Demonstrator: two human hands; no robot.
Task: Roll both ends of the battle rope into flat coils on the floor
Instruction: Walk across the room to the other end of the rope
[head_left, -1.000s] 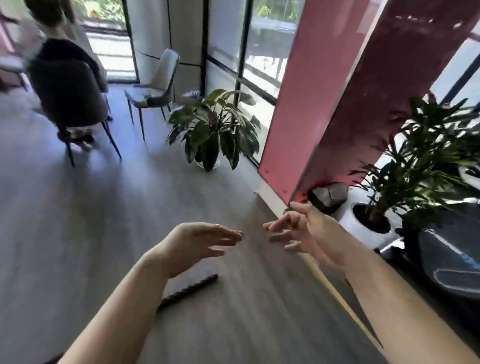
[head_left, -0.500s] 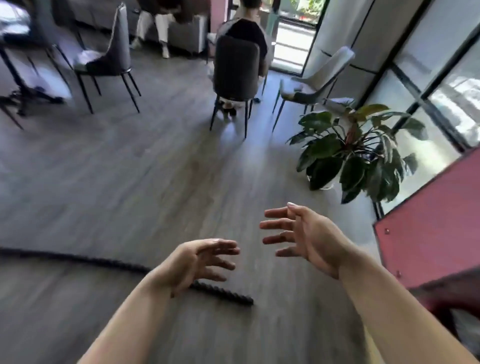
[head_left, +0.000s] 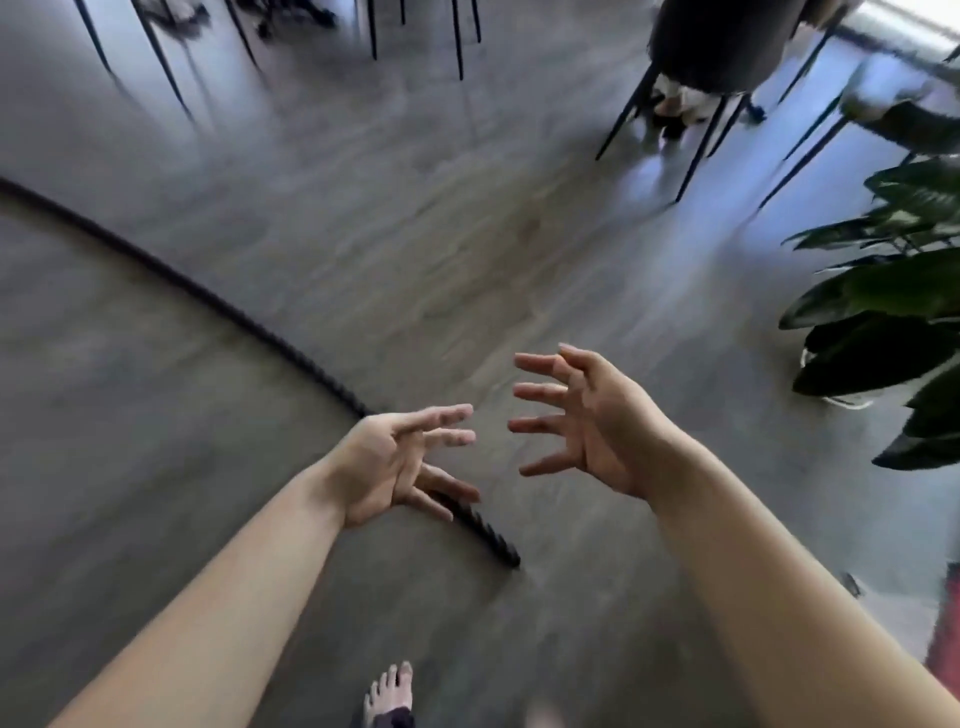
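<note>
Nothing coiled yet, by the look of it. Rope (head_left: 218, 304) laid out in a long curve across the floor (head_left: 467, 270), running from far left edge to its free end near centre, just ahead of a bare foot (head_left: 390, 691). No coil anywhere in view; other end out of frame, so can't tell its state. Left hand (head_left: 395, 462) w/ fingers spread, above the rope near its end, holding nothing. Right hand (head_left: 582, 421) also spread, empty, beside it. Both ends prob. left to roll. Chair legs (head_left: 696, 150) & plant (head_left: 883, 312) beyond.
</note>
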